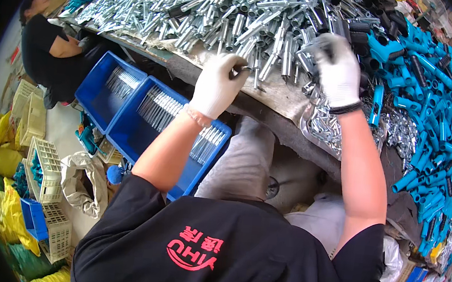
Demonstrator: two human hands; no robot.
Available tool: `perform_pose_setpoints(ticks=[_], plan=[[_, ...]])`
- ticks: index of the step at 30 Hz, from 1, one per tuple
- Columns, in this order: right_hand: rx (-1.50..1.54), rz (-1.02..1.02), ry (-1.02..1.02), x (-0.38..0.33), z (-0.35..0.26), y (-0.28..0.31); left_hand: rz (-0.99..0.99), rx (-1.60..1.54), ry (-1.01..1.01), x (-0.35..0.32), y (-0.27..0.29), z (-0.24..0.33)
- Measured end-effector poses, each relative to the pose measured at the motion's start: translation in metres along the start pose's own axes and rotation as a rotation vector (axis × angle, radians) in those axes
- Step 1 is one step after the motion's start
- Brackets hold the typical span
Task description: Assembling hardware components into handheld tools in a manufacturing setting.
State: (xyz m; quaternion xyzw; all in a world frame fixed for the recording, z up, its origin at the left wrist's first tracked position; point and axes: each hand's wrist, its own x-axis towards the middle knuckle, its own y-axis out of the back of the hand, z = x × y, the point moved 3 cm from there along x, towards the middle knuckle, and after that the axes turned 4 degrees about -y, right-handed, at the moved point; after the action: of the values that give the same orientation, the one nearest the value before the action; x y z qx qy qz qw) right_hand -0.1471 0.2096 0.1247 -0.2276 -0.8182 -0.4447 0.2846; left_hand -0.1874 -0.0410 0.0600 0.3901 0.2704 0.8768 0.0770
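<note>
Black shirt lowest in view, both gloved hands up at counter edge: left hand pinches a short metal tube lying approx. upright, right hand closed on a tube bundle, tube pile just beyond both, right hand nearer.

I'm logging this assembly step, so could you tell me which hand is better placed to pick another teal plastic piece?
Probably the right hand: it sits beside the teal plastic pieces, whereas the left hand is over the metal tubes, farther away.
</note>
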Motion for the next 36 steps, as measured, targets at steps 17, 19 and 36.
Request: perform_pose_setpoints(ticks=[17,19,36], plan=[[1.041,0.033,-1.01,-0.177,-0.042,0.105,-0.252,-0.259,-0.147,0.081,-0.073,0.003],[0.969,0.109,-0.939,-0.183,-0.041,0.109,-0.182,-0.35,-0.036,0.079,-0.071,0.002],[0.78,-0.093,-0.984,-0.212,-0.044,0.109,0.169,-0.592,0.127,0.081,-0.085,0.022]])
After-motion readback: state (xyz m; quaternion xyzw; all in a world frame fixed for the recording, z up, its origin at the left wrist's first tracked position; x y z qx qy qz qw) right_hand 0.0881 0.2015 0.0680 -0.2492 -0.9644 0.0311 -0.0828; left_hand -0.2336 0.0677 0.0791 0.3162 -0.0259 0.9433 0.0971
